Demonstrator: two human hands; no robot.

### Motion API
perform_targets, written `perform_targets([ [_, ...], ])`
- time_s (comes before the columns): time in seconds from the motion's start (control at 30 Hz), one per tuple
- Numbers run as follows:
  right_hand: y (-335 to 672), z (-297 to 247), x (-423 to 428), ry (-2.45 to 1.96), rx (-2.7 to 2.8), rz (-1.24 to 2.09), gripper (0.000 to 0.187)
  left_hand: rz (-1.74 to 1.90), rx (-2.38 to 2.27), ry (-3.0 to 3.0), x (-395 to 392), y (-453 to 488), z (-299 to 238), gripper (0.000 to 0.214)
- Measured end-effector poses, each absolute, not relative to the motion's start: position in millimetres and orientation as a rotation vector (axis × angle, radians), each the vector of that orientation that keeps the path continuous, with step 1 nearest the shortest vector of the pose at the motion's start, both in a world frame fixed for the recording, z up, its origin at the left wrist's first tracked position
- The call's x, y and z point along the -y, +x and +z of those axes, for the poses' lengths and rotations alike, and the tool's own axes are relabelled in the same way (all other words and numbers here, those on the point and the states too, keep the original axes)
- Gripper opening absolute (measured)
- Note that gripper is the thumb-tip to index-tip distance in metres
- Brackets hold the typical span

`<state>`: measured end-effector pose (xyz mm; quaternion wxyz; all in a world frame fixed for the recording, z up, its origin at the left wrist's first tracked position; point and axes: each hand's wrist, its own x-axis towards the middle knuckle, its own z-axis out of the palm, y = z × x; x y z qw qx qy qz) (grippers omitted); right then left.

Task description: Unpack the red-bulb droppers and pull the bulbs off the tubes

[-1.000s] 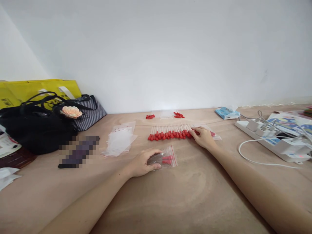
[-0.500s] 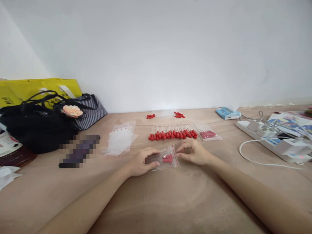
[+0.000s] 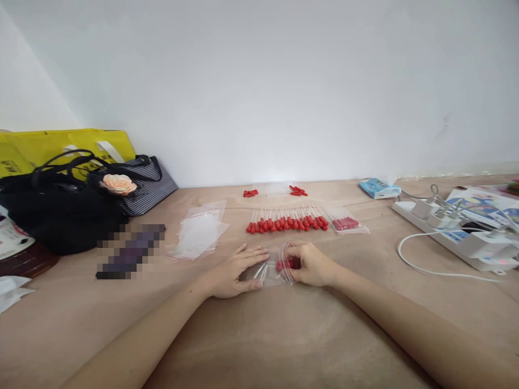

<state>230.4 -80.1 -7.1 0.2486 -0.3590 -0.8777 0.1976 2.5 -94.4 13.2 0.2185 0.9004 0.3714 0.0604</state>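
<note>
While my left grip [image 3: 237, 273] lay flat and open on the zip bag [image 3: 268, 272] at mid-table, my right grip [image 3: 310, 265] was pinched on its mouth end. Had the pinch loosened, the red pieces [image 3: 281, 265] could have spilled, since the slick film might slide.

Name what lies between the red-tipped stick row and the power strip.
Head view: a clear bag of red pieces beside the stick row, then bare table before the power strip.
</note>
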Motion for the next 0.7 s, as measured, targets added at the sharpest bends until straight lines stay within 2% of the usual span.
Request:
perform_targets([
  [0.13,241.7,-2.2,80.1,-0.982,2.380,0.596,0.007,0.065,-1.011,2.519,96.0,0.6,17.2,0.056],
  [0.37,251.4,-4.7,75.6,-0.945,2.322,0.976,0.017,0.042,-1.039,2.528,95.8,1.1,17.2,0.057],
  [0.57,268.6,-8.9,64.0,-0.900,1.954,1.236,0.017,0.061,-1.065,2.512,94.2,-1.4,16.2,0.057],
  [0.7,290.0,-2.8,52.0,-0.916,1.700,1.199,0.023,0.094,-1.040,2.525,93.8,-2.8,14.6,0.056],
])
